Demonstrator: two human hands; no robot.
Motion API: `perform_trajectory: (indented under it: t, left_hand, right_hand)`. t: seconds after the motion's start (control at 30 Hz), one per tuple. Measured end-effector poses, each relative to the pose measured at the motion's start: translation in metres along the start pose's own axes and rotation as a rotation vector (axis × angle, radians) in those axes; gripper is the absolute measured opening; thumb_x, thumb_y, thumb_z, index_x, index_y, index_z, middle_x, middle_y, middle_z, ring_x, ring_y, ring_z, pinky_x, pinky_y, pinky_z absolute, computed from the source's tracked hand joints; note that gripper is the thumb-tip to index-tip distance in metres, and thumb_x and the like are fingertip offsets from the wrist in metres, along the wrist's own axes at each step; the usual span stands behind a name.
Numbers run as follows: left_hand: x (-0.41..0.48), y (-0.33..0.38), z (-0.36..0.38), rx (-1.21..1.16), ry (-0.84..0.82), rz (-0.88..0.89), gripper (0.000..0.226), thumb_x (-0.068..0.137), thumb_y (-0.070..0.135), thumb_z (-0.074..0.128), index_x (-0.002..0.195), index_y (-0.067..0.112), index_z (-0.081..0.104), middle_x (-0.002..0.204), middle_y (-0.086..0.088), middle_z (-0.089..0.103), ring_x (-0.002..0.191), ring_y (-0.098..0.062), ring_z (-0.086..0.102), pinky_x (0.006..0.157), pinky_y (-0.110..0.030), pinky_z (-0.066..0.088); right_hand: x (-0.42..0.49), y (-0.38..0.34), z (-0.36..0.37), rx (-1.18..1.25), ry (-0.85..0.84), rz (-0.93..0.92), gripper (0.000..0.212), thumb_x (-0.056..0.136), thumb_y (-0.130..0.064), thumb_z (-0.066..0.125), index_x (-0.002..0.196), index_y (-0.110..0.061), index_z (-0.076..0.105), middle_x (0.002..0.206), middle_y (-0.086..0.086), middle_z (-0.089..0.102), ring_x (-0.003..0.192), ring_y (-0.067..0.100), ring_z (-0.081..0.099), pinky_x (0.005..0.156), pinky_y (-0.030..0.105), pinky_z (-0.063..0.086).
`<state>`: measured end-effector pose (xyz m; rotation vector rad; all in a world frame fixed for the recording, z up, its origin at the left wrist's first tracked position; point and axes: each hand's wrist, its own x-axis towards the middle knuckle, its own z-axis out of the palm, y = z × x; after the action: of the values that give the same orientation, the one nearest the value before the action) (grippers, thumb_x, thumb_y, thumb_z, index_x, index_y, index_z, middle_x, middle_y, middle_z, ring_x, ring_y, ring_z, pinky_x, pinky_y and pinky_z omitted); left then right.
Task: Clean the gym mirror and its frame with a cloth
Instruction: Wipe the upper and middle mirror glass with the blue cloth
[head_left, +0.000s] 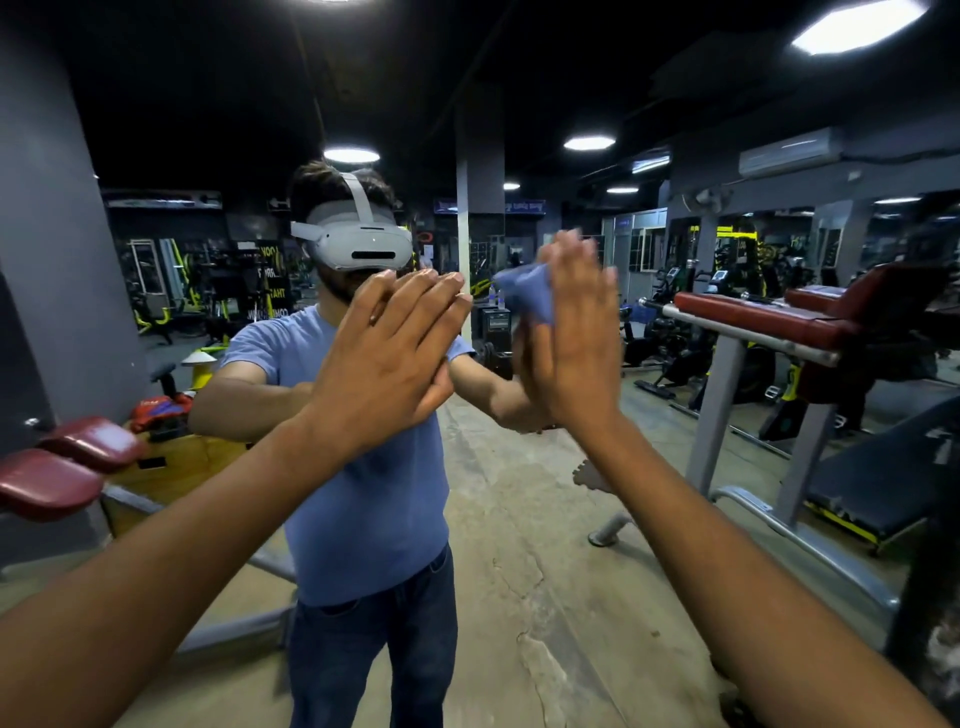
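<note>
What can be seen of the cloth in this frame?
The cloth is blue-violet, soft and crumpled, and blurred. The right hand presses it flat against the mirror with straight fingers, at about head height. Most of it is hidden under the palm; a bunched part sticks out to the left of the hand. The left hand does not touch it.

Concrete floor (519, 519), seen reflected in the mirror, carries a grey-framed bench (748, 332) with red pads and a yellow wooden box (171, 467).

Left hand (384, 358) lies flat on the mirror (519, 519); right hand (576, 332) presses a blue cloth (524, 291) against it.
</note>
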<state>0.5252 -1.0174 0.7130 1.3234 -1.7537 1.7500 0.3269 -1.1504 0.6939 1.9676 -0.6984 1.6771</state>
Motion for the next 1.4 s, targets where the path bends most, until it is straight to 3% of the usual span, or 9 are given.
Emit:
perform_trajectory:
  t: [0.13,0.3,0.47,0.67,0.8,0.87,1.07,1.23,1.4]
  left_hand:
    - [0.011,0.005,-0.002,0.002,-0.033,0.008,0.061,0.104,0.029,0.040,0.159,0.002,0.041,0.169,-0.017,0.036,0.158,-0.036,0.031,0.128,-0.060,0.023]
    - [0.001,0.015,0.007,0.010,-0.068,-0.032,0.068,0.106,0.032,0.036,0.166,0.002,0.027,0.174,-0.018,0.022,0.162,-0.036,0.021,0.129,-0.062,0.020]
    - [0.039,0.003,-0.001,0.037,-0.011,0.031,0.055,0.101,0.028,0.045,0.149,0.003,0.053,0.157,-0.018,0.051,0.142,-0.038,0.050,0.122,-0.058,0.034]
    - [0.069,-0.017,-0.004,0.093,-0.061,0.046,0.065,0.105,0.036,0.036,0.161,0.003,0.038,0.173,-0.019,0.027,0.162,-0.035,0.022,0.131,-0.060,0.014]
    - [0.066,-0.019,0.000,0.120,-0.100,0.062,0.069,0.107,0.039,0.025,0.168,0.007,0.023,0.177,-0.017,0.013,0.164,-0.034,0.011,0.131,-0.061,0.011]
    - [0.065,-0.019,0.001,0.125,-0.105,0.062,0.068,0.108,0.038,0.019,0.169,0.007,0.021,0.177,-0.017,0.012,0.164,-0.034,0.011,0.130,-0.061,0.013]
    - [0.076,-0.031,-0.005,0.076,-0.034,0.107,0.063,0.106,0.036,0.030,0.160,0.005,0.040,0.168,-0.019,0.038,0.154,-0.036,0.037,0.128,-0.058,0.022]
    - [0.084,-0.054,-0.015,0.081,-0.036,0.057,0.070,0.105,0.037,0.030,0.167,0.005,0.026,0.175,-0.017,0.021,0.163,-0.033,0.020,0.131,-0.058,0.016]
    - [0.032,-0.026,0.001,0.053,-0.030,0.114,0.068,0.108,0.033,0.025,0.168,0.000,0.017,0.176,-0.019,0.012,0.164,-0.036,0.013,0.130,-0.063,0.017]
  right_hand:
    - [0.021,-0.004,-0.001,0.112,0.129,0.305,0.063,0.110,-0.030,0.027,0.165,-0.001,0.015,0.174,0.015,0.014,0.162,0.029,0.009,0.131,0.055,0.010]
    - [-0.014,0.001,0.000,0.075,-0.031,-0.043,0.063,0.109,-0.025,0.034,0.164,0.001,0.019,0.174,0.017,0.013,0.162,0.029,0.009,0.132,0.052,0.008]
    - [0.058,0.004,-0.007,0.130,0.129,0.210,0.063,0.110,-0.028,0.030,0.165,-0.002,0.015,0.174,0.014,0.014,0.163,0.027,0.008,0.132,0.050,0.004]
    - [0.065,0.018,-0.010,0.029,-0.026,-0.161,0.064,0.108,-0.028,0.034,0.164,-0.001,0.020,0.174,0.016,0.013,0.162,0.030,0.010,0.131,0.054,0.009]
    - [0.106,0.059,-0.018,0.117,0.184,0.334,0.064,0.110,-0.037,0.025,0.167,-0.009,0.012,0.175,0.009,0.011,0.163,0.023,0.006,0.131,0.054,0.009]
    - [0.115,0.046,-0.015,0.119,0.208,0.425,0.065,0.110,-0.039,0.023,0.167,-0.009,0.011,0.176,0.008,0.008,0.163,0.023,0.003,0.131,0.052,0.008]
    - [0.085,0.025,-0.009,0.037,-0.029,-0.171,0.065,0.109,-0.025,0.038,0.166,-0.004,0.015,0.175,0.012,0.007,0.163,0.025,0.003,0.131,0.053,0.009]
    - [0.113,0.026,-0.014,0.150,0.162,0.364,0.066,0.110,-0.039,0.025,0.168,-0.011,0.011,0.176,0.006,0.009,0.163,0.020,0.004,0.130,0.054,0.012]
    - [0.018,-0.034,0.004,0.165,0.031,0.088,0.063,0.110,-0.029,0.031,0.163,0.002,0.020,0.174,0.016,0.014,0.163,0.029,0.009,0.131,0.054,0.009]
